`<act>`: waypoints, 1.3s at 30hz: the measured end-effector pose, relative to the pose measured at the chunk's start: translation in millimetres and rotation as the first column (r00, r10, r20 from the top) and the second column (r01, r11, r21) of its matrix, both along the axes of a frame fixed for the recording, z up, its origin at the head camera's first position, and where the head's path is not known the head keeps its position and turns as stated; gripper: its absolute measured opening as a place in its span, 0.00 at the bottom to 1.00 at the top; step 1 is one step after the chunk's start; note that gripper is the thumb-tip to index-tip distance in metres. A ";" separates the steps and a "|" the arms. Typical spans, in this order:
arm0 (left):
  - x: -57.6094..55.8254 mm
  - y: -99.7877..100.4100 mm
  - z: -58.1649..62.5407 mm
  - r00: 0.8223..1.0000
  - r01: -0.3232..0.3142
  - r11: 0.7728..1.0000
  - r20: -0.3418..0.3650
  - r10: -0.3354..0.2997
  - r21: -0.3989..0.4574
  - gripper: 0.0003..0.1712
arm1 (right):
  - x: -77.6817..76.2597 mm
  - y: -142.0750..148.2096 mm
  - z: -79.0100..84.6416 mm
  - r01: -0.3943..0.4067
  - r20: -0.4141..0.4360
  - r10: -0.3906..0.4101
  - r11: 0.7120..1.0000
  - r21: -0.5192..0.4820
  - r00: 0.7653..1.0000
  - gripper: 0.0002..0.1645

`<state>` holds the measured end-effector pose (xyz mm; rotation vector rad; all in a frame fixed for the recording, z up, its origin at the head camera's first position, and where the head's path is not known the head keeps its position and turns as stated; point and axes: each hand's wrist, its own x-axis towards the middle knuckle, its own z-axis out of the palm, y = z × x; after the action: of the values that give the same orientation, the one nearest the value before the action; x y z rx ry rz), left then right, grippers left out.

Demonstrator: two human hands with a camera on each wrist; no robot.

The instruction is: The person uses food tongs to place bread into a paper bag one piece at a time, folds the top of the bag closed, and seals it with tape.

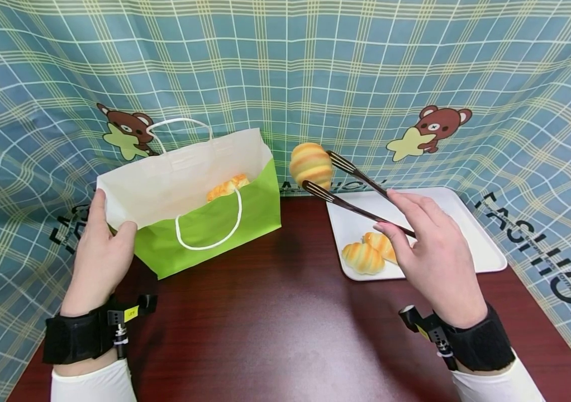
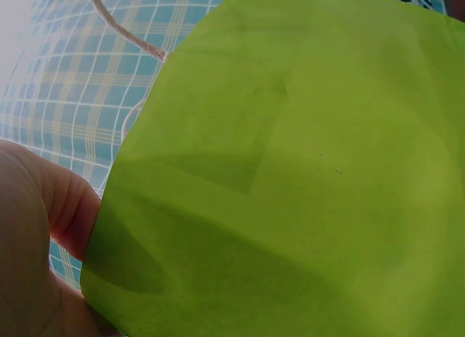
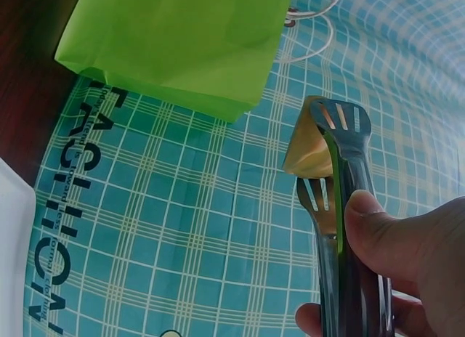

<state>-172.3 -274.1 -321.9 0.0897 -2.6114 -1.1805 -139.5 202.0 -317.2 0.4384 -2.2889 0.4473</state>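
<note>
A green paper bag (image 1: 260, 204) with a white inside and white cord handles stands at the left of the table, its mouth open. My left hand (image 1: 101, 254) holds the bag's left edge between thumb and fingers. Inside the bag lies a golden bread roll (image 1: 227, 187), partly hidden by the front wall. My right hand (image 1: 438, 262) grips dark slotted tongs (image 1: 348, 205). Between the tongs' tips a striped round bread roll (image 1: 310, 164) is held in the air, right of the bag. The right wrist view also shows the tongs (image 3: 352, 177) around the bread (image 3: 306, 148).
On the right, a white tray (image 1: 481, 245) carries two striped bread rolls, one in front (image 1: 363, 258) and one behind (image 1: 380, 244). A plaid curtain (image 1: 285, 67) with bear prints surrounds the back and sides of the dark red wooden table (image 1: 265, 324).
</note>
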 end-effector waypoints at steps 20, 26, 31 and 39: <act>0.8 0.9 0.2 1.000 -0.002 1.000 -0.004 0.002 -0.001 0.41 | 1.6 -4.8 0.6 -0.036 -0.068 0.031 0.997 -0.065 0.997 0.37; 0.2 0.2 -0.4 1.000 0.000 1.000 -0.007 0.000 -0.003 0.41 | 1.7 -5.6 0.9 -0.039 -0.070 0.034 0.997 -0.069 0.997 0.37; -0.3 -0.3 -0.7 1.000 -0.004 1.000 -0.006 0.004 -0.007 0.41 | 1.1 -5.7 0.2 -0.030 -0.047 0.027 0.998 -0.051 0.999 0.38; -0.4 0.0 -0.8 1.000 -0.004 1.000 -0.005 0.004 -0.002 0.41 | 0.7 -5.6 -2.0 -0.014 -0.025 0.014 1.000 -0.026 1.000 0.37</act>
<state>-172.6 -274.2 -322.7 0.0919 -2.6064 -1.1755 -138.8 196.3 -319.2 0.4445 -2.2547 0.4762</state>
